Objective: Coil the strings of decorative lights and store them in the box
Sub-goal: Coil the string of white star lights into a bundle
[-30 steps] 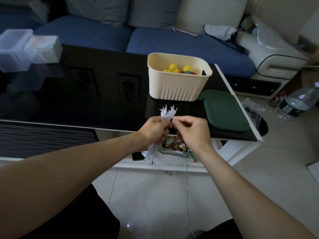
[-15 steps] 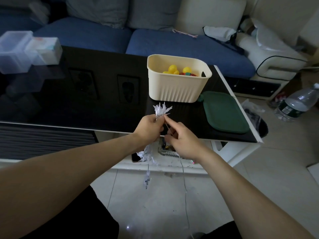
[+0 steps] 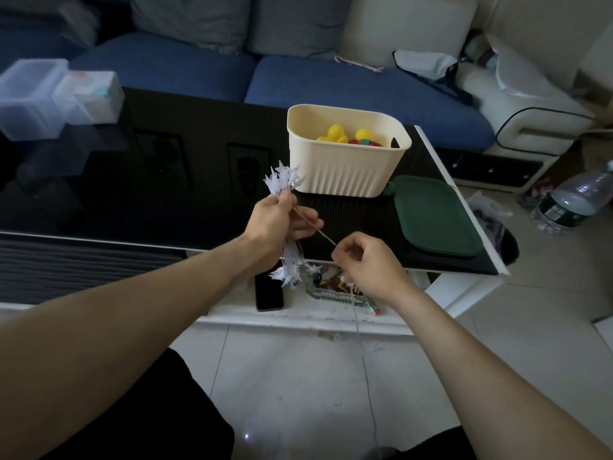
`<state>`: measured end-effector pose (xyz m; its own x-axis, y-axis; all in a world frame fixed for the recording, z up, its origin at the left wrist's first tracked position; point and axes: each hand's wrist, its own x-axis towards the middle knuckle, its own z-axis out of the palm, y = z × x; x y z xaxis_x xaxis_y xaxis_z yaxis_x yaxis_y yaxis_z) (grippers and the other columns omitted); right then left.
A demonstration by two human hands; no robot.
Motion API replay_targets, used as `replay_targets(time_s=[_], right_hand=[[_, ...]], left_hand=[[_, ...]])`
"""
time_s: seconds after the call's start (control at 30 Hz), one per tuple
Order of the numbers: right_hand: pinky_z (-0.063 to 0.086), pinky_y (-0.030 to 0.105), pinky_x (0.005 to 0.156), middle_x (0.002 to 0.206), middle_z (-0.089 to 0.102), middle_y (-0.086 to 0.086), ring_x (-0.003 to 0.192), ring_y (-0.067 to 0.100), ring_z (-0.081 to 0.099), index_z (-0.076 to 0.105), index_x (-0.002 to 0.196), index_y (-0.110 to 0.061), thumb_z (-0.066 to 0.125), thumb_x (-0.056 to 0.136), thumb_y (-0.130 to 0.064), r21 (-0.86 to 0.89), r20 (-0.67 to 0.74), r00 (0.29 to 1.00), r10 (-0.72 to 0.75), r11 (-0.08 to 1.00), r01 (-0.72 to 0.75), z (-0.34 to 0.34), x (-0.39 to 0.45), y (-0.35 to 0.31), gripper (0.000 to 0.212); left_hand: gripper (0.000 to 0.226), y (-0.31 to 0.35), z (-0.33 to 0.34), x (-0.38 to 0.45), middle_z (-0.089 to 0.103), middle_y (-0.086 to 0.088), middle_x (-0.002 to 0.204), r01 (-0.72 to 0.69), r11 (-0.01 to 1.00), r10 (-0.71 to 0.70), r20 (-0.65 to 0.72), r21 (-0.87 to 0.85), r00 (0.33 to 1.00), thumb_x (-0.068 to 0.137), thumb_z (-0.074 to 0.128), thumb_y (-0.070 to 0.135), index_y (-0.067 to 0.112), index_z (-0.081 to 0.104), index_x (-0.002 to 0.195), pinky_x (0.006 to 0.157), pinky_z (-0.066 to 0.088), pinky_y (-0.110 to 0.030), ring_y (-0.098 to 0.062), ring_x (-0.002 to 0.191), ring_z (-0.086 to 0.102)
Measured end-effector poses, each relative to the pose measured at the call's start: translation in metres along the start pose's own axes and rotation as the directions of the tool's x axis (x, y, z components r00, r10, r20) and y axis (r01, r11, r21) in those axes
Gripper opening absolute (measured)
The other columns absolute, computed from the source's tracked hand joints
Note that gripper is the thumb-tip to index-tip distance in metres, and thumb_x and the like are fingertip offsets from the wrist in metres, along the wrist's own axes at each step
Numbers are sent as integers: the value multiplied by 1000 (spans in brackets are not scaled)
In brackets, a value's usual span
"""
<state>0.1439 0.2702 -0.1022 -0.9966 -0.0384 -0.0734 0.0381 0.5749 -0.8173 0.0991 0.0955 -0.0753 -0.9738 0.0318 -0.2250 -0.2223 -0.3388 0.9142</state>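
Observation:
My left hand grips a bundle of white star-shaped string lights; stars stick out above the fist and more hang below it. A thin wire runs from that fist down to my right hand, which pinches it; the rest of the wire trails down to the floor. The cream ribbed box stands on the black glass table just beyond my hands, holding yellow and coloured lights. Its green lid lies flat to the right of it.
Two clear plastic containers sit at the table's far left. A phone and a glass tray lie on the lower white shelf. A water bottle stands on the floor at right. A blue sofa is behind the table.
My right hand has slid down and right along the wire, away from the left hand. The bundle in my left hand stays near the same height.

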Motion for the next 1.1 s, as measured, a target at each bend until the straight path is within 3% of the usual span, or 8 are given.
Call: replay_targets(time_s=[0.07,0.17,0.33,0.5,0.6,0.7,0.87,1.1], right_hand=[[53,24,56,110,60,12,69,20,72,63,92,-21,65,96,-26,84,100,992,76,993,-85,3,0,0,7],[63,42,66,125,52,12,85,26,72,61,100,-19,67,95,-25,160,219,969,113,976,-150,7,-3,0,10],[57,33,57,119,53,8,78,24,70,48,130,-18,79,84,-12,161,348,930,116,970,-181,5,-6,-1,56],[55,22,56,86,75,9,67,13,74,61,112,-14,72,92,-13,-181,466,856,224,971,-155,-7,-7,4,24],[61,30,69,84,76,6,75,18,76,65,98,-14,62,99,-20,-321,442,839,316,930,-181,-9,-7,10,6],[60,33,72,79,73,7,68,19,71,68,86,-8,52,104,-31,-426,395,824,407,875,-228,-7,-5,9,33],[53,29,53,60,64,10,49,20,62,64,82,-1,50,105,-28,-158,245,884,398,916,-369,-9,-5,9,38],[58,27,55,62,70,13,53,23,70,67,79,-3,55,103,-26,6,-61,983,175,985,-175,-3,-2,10,35]], left_hand=[[27,3,1,-1,58,-8,58,7,997,-6,14,-73,1000,109,31,22,10,44,88,77,59,-48,-31,63,66],[30,5,1,1,39,-1,55,3,993,-4,-10,-117,1000,108,32,24,13,43,82,59,57,-38,-18,47,44],[33,6,-6,3,28,5,52,-11,999,9,-68,-32,998,108,30,25,19,39,76,39,25,-23,-10,44,22],[33,12,-11,3,27,4,54,-23,1000,20,-113,-20,993,108,28,24,19,38,77,40,19,-22,-9,43,21],[34,11,-13,4,27,4,54,-21,999,18,-125,-27,992,108,27,25,19,38,77,40,19,-22,-9,43,21],[34,6,-11,3,29,5,51,-9,1000,9,-126,-6,992,108,29,27,19,38,77,40,19,-23,-9,43,21],[34,3,-10,4,31,8,46,-17,999,21,-139,28,990,108,30,28,19,39,76,39,21,-22,-8,41,23],[33,2,-9,4,30,8,47,-20,999,25,-139,40,990,108,31,27,19,39,77,39,20,-21,-9,42,23]])
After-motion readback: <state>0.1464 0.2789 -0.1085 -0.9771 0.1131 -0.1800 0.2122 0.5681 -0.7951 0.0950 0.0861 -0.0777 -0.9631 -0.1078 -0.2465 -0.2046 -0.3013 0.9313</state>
